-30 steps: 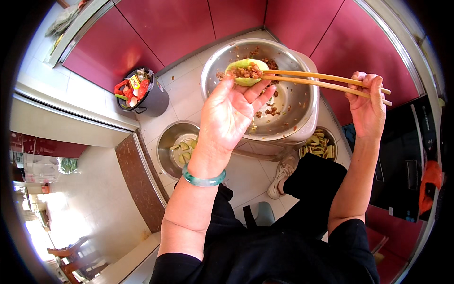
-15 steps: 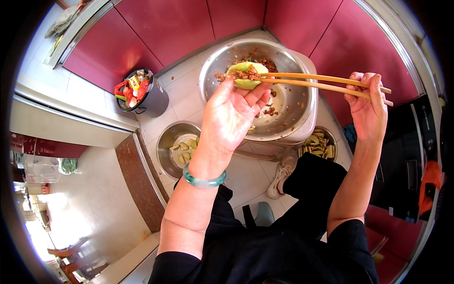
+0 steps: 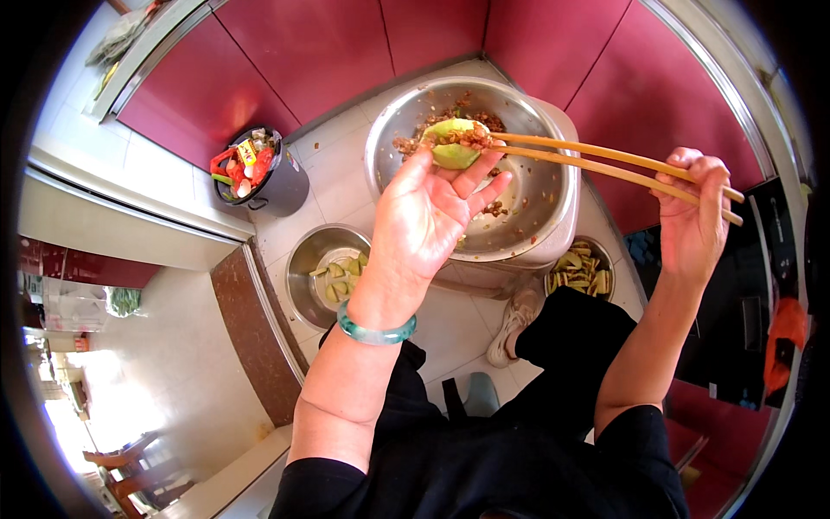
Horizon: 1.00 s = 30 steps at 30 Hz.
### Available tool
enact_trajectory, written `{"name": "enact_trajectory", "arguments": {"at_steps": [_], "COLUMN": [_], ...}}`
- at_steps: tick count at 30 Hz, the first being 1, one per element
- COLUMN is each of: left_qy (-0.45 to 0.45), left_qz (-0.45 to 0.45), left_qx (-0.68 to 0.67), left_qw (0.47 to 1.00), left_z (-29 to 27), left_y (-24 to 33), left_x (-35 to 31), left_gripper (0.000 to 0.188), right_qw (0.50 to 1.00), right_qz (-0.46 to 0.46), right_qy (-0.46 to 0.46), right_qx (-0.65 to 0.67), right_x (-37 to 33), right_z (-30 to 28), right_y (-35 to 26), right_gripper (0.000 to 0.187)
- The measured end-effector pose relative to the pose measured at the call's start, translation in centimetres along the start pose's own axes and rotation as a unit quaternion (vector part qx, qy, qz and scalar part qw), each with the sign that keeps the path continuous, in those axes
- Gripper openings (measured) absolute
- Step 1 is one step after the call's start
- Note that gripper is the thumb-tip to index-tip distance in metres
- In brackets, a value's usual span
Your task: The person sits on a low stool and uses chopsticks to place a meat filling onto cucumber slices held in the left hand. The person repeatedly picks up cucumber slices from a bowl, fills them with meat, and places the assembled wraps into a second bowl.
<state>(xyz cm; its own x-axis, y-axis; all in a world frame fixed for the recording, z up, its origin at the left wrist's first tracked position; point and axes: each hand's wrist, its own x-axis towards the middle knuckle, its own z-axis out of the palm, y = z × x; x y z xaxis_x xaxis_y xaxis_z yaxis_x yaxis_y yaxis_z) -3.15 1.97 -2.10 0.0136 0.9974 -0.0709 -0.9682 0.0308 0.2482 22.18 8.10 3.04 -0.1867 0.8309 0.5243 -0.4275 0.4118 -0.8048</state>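
My left hand (image 3: pixel 424 216), palm up with a jade-green bangle on the wrist, grips a pale-green vegetable slice (image 3: pixel 455 157) at its fingertips. Brown minced filling lies in the opening of the slice. Long wooden chopsticks (image 3: pixel 553 141) are pinched near their far ends in my right hand (image 3: pixel 696 216). Their tips touch a clump of filling at the right side of the slice. Right below is a large steel basin (image 3: pixel 540 208), with more minced filling scattered along its bottom and wall.
A smaller steel bowl (image 3: pixel 298 277) with pale-green pieces stands on the floor at left. Another bowl (image 3: pixel 612 281) of cut slices sits by my shoe (image 3: pixel 510 329). A full trash bin (image 3: pixel 285 186) stands by the red cabinets (image 3: pixel 303 52). A black appliance front (image 3: pixel 726 320) is at right.
My right hand has moved right and slightly down, drawing the chopsticks the same way. Filling now shows at their tips. My left fingers have spread a little beneath the slice.
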Motion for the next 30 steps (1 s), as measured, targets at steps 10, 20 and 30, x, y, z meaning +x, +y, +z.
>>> {"name": "enact_trajectory", "arguments": {"at_steps": [10,20,30], "left_qy": [0.031,0.044,0.059], "left_qz": [-0.037,-0.044,-0.037], "left_qx": [0.007,0.002,0.001], "left_qw": [0.999,0.998,0.998], "left_z": [0.2,0.1,0.6], "left_y": [0.2,0.5,0.7], "left_x": [-0.4,-0.5,-0.5], "left_gripper": [0.032,0.034,0.033], "right_qw": [0.986,0.955,0.928], "right_qz": [-0.123,-0.204,-0.235], "right_qy": [-0.023,-0.070,-0.122], "right_qx": [-0.108,-0.205,-0.261], "right_x": [-0.9,-1.4,-2.5], "right_z": [1.2,2.4,3.1], "right_y": [-0.3,-0.8,-1.1], "right_gripper": [0.037,0.039,0.041]}}
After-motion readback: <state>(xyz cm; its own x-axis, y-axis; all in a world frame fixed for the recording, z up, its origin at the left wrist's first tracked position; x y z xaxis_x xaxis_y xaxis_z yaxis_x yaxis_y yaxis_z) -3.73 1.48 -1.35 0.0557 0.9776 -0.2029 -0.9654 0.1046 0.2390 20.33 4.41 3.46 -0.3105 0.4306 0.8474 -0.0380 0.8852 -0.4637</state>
